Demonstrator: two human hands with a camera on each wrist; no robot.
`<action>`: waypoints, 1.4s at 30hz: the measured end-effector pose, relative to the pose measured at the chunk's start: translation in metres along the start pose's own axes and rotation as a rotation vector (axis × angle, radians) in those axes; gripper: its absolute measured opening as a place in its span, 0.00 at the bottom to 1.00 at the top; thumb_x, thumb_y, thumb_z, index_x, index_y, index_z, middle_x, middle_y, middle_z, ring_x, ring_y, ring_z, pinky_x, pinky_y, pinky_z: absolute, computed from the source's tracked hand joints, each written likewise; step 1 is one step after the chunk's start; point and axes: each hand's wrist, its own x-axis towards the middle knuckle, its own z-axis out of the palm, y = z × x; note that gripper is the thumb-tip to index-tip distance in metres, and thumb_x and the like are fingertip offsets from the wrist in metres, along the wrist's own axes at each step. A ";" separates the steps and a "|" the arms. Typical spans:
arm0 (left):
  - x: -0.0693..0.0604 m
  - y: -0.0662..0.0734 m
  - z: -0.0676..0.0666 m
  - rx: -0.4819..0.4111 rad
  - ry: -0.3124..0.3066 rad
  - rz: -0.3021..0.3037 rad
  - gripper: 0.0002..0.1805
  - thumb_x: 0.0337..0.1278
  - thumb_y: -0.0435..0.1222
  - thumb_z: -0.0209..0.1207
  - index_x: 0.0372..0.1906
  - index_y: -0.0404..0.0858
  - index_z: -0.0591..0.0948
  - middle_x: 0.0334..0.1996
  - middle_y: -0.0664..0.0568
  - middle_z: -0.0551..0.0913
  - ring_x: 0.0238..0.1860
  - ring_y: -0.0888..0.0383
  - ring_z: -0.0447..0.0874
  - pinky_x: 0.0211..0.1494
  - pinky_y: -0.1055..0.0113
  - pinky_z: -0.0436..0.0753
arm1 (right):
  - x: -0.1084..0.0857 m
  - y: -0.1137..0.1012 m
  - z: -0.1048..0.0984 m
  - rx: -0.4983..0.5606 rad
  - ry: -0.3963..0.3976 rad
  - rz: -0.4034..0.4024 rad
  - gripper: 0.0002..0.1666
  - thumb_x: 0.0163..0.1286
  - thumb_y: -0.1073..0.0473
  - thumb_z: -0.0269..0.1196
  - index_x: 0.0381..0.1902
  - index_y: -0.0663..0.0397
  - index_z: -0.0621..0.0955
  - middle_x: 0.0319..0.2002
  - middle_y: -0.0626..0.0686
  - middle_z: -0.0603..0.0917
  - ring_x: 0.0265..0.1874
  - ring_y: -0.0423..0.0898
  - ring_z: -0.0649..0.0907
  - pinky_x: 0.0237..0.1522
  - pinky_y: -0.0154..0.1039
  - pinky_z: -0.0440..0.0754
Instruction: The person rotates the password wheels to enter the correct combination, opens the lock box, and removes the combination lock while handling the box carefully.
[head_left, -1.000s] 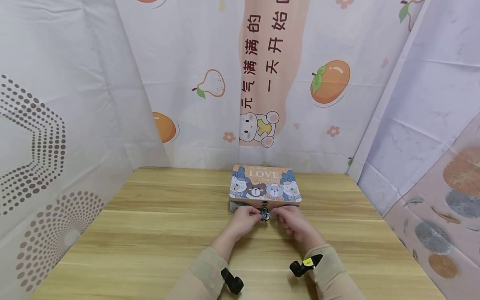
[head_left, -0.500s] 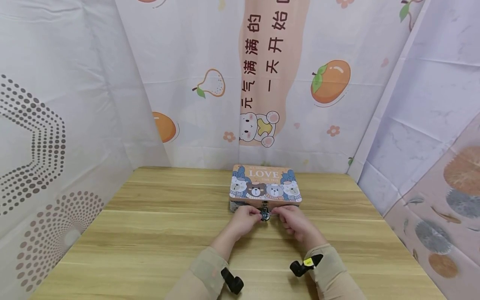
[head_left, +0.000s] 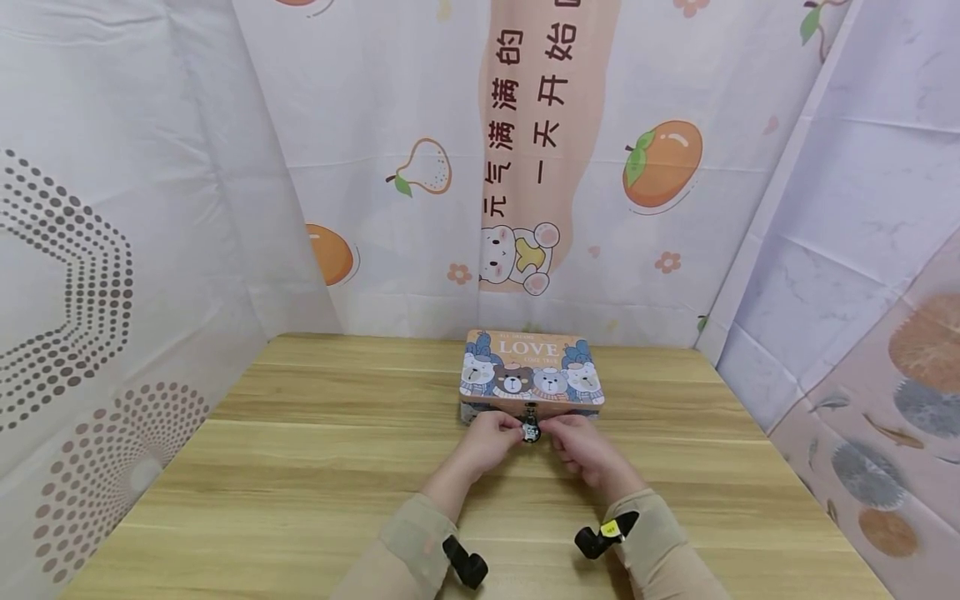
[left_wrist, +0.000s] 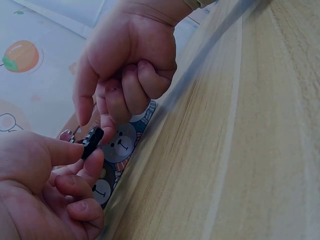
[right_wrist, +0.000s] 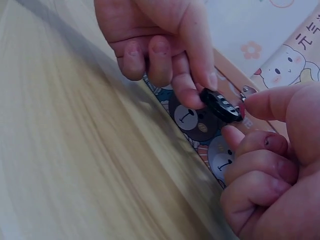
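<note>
A small black padlock (head_left: 531, 432) with a row of dials hangs at the front clasp of a closed tin box (head_left: 528, 367) printed with bears and "LOVE". My left hand (head_left: 483, 442) pinches the padlock (left_wrist: 91, 142) between thumb and forefinger. At the padlock's other side is my right hand (head_left: 588, 446); in the right wrist view its thumb and forefinger straddle the end of the padlock (right_wrist: 220, 106), near the shackle, with the other fingers curled. Exact contact of those two fingertips is hard to tell.
The box stands near the back edge of a wood-grain table (head_left: 322, 467). Behind it hangs a printed curtain (head_left: 375, 250) with fruit and lettering, and patterned cloths (head_left: 172, 292) drape the left and right sides.
My right hand has shifted slightly left, its fingers closer to the padlock. The padlock's face looks lighter and slightly turned. My left hand has barely moved.
</note>
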 end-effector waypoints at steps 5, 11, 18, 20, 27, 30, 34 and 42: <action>0.000 0.000 0.001 0.003 0.000 -0.003 0.05 0.66 0.31 0.62 0.39 0.32 0.85 0.32 0.52 0.83 0.33 0.57 0.76 0.37 0.64 0.75 | 0.000 0.003 0.005 0.001 -0.019 -0.012 0.14 0.73 0.55 0.59 0.41 0.64 0.77 0.15 0.45 0.61 0.11 0.39 0.58 0.13 0.33 0.56; -0.001 0.001 0.001 0.000 -0.001 -0.014 0.05 0.66 0.31 0.61 0.39 0.32 0.84 0.33 0.51 0.83 0.34 0.57 0.76 0.36 0.64 0.74 | 0.000 0.005 0.009 -0.007 -0.046 -0.020 0.14 0.73 0.55 0.60 0.40 0.63 0.78 0.16 0.45 0.63 0.13 0.39 0.58 0.14 0.32 0.57; -0.002 0.002 0.000 0.002 -0.003 -0.014 0.05 0.67 0.31 0.61 0.40 0.32 0.84 0.33 0.51 0.83 0.34 0.56 0.76 0.37 0.63 0.74 | 0.001 0.007 0.010 -0.010 -0.055 -0.015 0.15 0.73 0.55 0.59 0.34 0.63 0.75 0.16 0.45 0.62 0.12 0.39 0.58 0.14 0.32 0.57; -0.002 0.002 0.000 0.003 -0.003 -0.012 0.05 0.67 0.31 0.61 0.39 0.32 0.84 0.33 0.51 0.83 0.34 0.56 0.76 0.37 0.63 0.74 | 0.001 0.007 0.010 -0.012 -0.049 -0.011 0.15 0.73 0.55 0.59 0.34 0.63 0.75 0.16 0.45 0.63 0.12 0.39 0.58 0.14 0.32 0.57; -0.002 0.001 0.000 -0.001 -0.006 -0.015 0.05 0.67 0.31 0.61 0.39 0.32 0.84 0.33 0.51 0.83 0.34 0.56 0.76 0.37 0.63 0.74 | 0.002 0.008 0.009 -0.014 -0.039 -0.005 0.15 0.73 0.55 0.60 0.35 0.63 0.75 0.17 0.45 0.63 0.13 0.39 0.59 0.14 0.32 0.57; -0.002 0.001 0.001 -0.006 -0.008 -0.018 0.05 0.67 0.31 0.61 0.39 0.32 0.84 0.34 0.51 0.83 0.34 0.56 0.76 0.36 0.63 0.75 | 0.002 0.009 0.009 -0.012 -0.039 -0.007 0.15 0.73 0.55 0.60 0.34 0.63 0.75 0.17 0.45 0.64 0.13 0.39 0.59 0.14 0.32 0.57; -0.002 0.001 0.001 -0.007 -0.007 -0.020 0.05 0.67 0.31 0.61 0.40 0.32 0.84 0.34 0.51 0.82 0.34 0.56 0.76 0.36 0.63 0.75 | 0.002 0.009 0.010 -0.006 -0.041 -0.010 0.16 0.73 0.54 0.60 0.33 0.63 0.75 0.17 0.45 0.64 0.13 0.39 0.59 0.14 0.32 0.57; -0.003 0.001 0.000 0.002 -0.006 -0.014 0.05 0.67 0.31 0.61 0.39 0.32 0.84 0.33 0.51 0.83 0.34 0.56 0.76 0.36 0.63 0.74 | 0.001 0.008 0.011 -0.008 -0.039 -0.012 0.15 0.73 0.55 0.59 0.33 0.63 0.75 0.16 0.45 0.63 0.12 0.39 0.59 0.14 0.32 0.57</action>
